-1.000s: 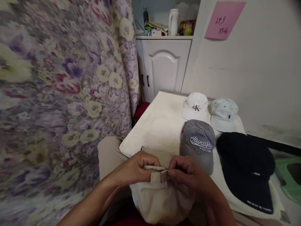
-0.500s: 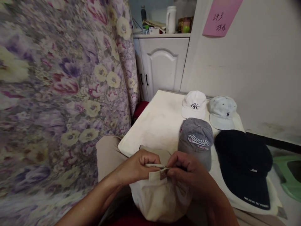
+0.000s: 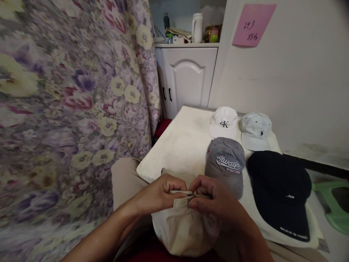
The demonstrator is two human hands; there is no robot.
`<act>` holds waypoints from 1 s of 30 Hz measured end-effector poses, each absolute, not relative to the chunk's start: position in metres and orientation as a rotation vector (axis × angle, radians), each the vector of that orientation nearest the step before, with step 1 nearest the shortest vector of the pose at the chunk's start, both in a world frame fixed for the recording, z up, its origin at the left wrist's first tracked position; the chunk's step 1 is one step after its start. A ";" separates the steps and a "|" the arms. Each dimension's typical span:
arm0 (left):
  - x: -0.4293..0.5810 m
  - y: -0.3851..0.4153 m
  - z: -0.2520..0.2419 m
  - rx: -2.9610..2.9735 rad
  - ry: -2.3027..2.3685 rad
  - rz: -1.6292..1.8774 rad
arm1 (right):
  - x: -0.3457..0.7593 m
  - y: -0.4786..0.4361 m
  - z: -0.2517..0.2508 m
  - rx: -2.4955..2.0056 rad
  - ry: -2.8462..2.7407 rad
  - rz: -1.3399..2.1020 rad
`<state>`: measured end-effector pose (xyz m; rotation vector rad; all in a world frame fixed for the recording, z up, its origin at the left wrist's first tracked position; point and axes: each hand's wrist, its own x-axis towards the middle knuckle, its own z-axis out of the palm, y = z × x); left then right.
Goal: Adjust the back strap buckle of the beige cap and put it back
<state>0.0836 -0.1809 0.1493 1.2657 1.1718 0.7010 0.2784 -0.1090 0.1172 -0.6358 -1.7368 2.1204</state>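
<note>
Soft beige cotton cap [image 3: 182, 229] sits in the lap, just by the white-covered table [image 3: 180, 145]. Left hand [image 3: 155, 196] and right hand [image 3: 215, 200] both pinch its thin back strap [image 3: 180, 192] (floppy and light, I'd guess, so the strap ends make the best grip)

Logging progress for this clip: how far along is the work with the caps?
Looks done: four caps lie on the cream-covered table: white logo cap, pale blue cap, grey embroidered cap, black cap. In hand: left hand and right hand pinch the back strap of a beige cotton cap on the lap. Left: that cap is not yet on the table.
</note>
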 end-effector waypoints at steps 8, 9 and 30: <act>0.080 -0.178 0.155 1.336 1.116 0.631 | 0.279 -0.099 0.111 -0.557 -1.583 2.414; 0.080 -0.178 0.154 1.325 1.131 0.643 | 0.279 -0.099 0.109 -0.544 -1.564 2.445; 0.081 -0.175 0.148 1.239 1.182 0.728 | 0.270 -0.085 0.100 -0.509 -1.644 2.464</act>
